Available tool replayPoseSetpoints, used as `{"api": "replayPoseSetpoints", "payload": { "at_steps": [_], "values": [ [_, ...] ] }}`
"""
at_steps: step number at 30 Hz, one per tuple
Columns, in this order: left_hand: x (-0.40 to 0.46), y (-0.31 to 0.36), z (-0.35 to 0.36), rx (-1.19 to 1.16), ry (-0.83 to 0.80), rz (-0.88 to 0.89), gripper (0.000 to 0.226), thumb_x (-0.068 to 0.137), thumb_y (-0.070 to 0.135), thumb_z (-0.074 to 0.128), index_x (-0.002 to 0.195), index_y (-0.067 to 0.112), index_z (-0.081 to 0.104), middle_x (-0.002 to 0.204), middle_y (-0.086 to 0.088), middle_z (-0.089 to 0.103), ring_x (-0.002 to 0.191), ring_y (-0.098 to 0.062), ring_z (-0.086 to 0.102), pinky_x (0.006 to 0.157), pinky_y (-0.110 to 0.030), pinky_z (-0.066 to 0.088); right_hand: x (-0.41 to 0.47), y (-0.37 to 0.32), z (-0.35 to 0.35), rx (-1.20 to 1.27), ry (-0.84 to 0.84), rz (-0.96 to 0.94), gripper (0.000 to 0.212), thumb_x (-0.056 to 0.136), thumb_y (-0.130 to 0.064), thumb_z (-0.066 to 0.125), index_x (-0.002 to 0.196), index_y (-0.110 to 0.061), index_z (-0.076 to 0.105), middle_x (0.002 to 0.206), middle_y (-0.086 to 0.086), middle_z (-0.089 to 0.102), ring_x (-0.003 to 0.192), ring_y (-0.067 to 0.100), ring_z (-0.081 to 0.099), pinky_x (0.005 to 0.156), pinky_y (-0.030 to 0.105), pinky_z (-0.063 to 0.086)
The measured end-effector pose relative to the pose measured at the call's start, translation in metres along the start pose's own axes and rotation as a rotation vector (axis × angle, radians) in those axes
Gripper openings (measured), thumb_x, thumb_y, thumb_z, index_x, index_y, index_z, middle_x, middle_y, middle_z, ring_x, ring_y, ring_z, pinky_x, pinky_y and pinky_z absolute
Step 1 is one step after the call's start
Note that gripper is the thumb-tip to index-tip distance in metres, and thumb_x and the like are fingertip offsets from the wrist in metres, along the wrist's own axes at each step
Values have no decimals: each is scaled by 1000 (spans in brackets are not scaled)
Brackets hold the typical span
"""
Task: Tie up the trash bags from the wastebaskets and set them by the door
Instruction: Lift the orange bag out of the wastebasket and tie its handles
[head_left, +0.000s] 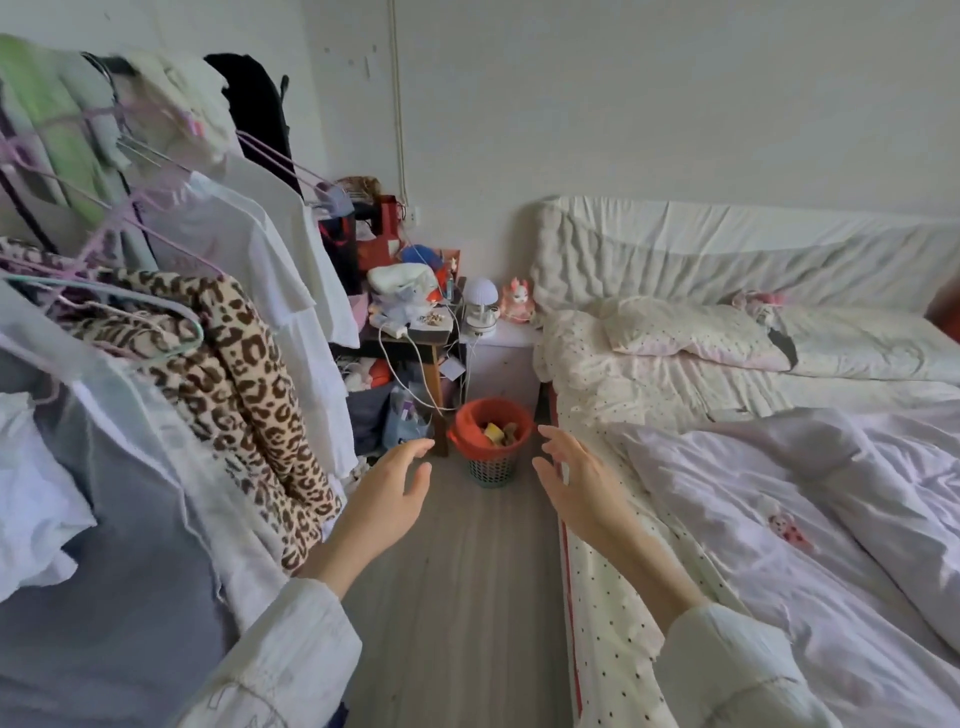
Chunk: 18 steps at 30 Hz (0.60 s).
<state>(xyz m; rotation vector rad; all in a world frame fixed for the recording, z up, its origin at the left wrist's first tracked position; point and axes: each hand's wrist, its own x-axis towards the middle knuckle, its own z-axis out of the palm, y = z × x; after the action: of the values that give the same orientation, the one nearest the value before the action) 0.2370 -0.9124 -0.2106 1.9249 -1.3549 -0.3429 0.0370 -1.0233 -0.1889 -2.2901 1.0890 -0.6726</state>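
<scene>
— Where is the bag you are going for?

— It is sitting straight ahead of you, at the far end of the floor (457, 597) strip between the clothes rack (171, 291) and the bed (753, 493). The red trash bag (470, 422) is lining a small green wastebasket (491, 472), its rim folded over the basket's lip, probably so it stays open for the scraps that are lying inside. The basket is standing just beside the bed's near corner and in front of the cluttered desk (410, 338).

— And what are your hands doing?

— You are holding both out in front of you, spread and gripping nothing. Your left hand (387, 496) is reaching forward with fingers loosely fanned; your right hand (576, 486) is mirroring it, palm turned inward. They are well apart from the basket, and they are framing it, which suggests you are lining up to take the folded rim from both sides.

— What is the next move asking of you?

— I am judging that you are needing to step closer and peel the rim off the lip evenly, since a one-sided pull could tip the light basket. No door is showing here.
</scene>
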Motion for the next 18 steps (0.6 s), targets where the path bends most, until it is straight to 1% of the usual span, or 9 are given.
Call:
{"api": "replayPoseSetpoints", "payload": {
  "at_steps": [2, 6, 10, 13, 18],
  "values": [
    [48, -22, 13, -10, -16, -20, 36, 95, 24, 42, 130, 21, 44, 136, 2, 49, 124, -13, 46, 105, -34, 40, 50, 21, 13, -7, -19, 6, 40, 93, -32, 45, 132, -27, 43, 123, -1, 59, 111, 15, 55, 87, 23, 38],
    [151, -69, 36, -48, -39, -51, 35, 94, 23, 43, 129, 21, 46, 134, 1, 51, 124, -13, 47, 104, -37, 41, 155, 59, 48, -22, -39, 44, 43, 93, -33, 45, 134, -24, 41, 124, 0, 59, 111, 15, 56, 88, 25, 41],
    [257, -106, 43, -28, -71, -81, 34, 94, 23, 43, 127, 21, 48, 129, -1, 55, 119, -14, 50, 99, -29, 40, 254, 83, 79, -39, -129, 107, 43, 93, -34, 45, 135, -25, 40, 125, 0, 59, 112, 15, 57, 89, 22, 40],
    [330, -124, 46, -12, -81, -98, 33, 94, 20, 43, 126, 18, 50, 127, -3, 56, 115, -16, 52, 95, -27, 39, 318, 103, 90, -23, -133, 157, 43, 92, -36, 45, 134, -26, 41, 124, 0, 60, 112, 15, 57, 89, 23, 40],
    [422, -162, 80, -10, -182, -141, 33, 94, 19, 44, 126, 16, 50, 127, -2, 56, 115, -14, 52, 94, -21, 37, 409, 151, 114, -17, -178, 228, 42, 94, -31, 45, 135, -26, 40, 126, 0, 58, 112, 16, 56, 91, 25, 42]
  ]
}}
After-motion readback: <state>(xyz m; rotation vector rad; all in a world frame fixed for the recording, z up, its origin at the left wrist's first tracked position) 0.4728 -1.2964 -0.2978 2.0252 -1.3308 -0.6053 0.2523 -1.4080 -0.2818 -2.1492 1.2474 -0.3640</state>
